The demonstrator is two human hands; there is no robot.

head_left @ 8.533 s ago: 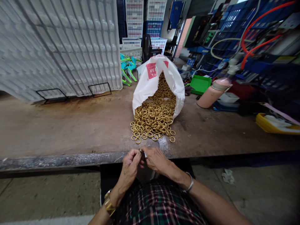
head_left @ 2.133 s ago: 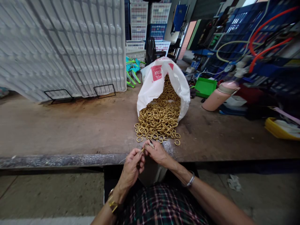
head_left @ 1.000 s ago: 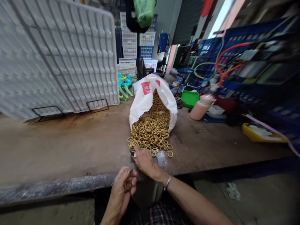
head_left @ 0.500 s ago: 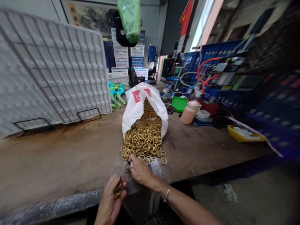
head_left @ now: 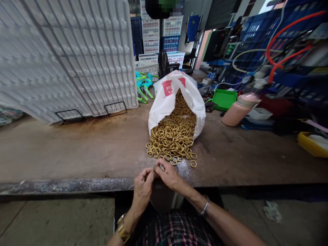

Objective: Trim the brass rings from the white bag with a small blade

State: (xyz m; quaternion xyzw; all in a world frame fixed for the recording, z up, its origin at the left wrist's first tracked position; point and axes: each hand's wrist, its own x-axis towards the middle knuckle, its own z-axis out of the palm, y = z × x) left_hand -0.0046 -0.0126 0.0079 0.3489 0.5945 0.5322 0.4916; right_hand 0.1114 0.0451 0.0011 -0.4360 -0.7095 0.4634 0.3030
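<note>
My left hand (head_left: 142,187) is closed round brass-coloured rings, with only a bit of gold showing between the fingers. My right hand (head_left: 167,175) is pinched shut, its fingertips meeting those of the left just over the table's front edge. Whatever the right fingers hold is hidden or too small to name. Right behind the hands, a heap of brass-coloured rings (head_left: 174,136) spills out of a white plastic bag (head_left: 160,109) with red print. A few loose rings lie at the front of the heap, one ring (head_left: 193,164) slightly apart on the right.
White ribbed plastic trays (head_left: 97,58) stand upright at left, by black wire stands (head_left: 115,108). To the right are a pink bottle (head_left: 235,111), a green tray (head_left: 224,99) and a yellow tray (head_left: 311,145). Stacked crates (head_left: 172,27) rise behind. The wooden tabletop (head_left: 77,150) ends at my lap.
My hands have come together; earlier the left held rings low in its palm while the right reached at the heap's front. The camera view has tilted down and shifted left.
</note>
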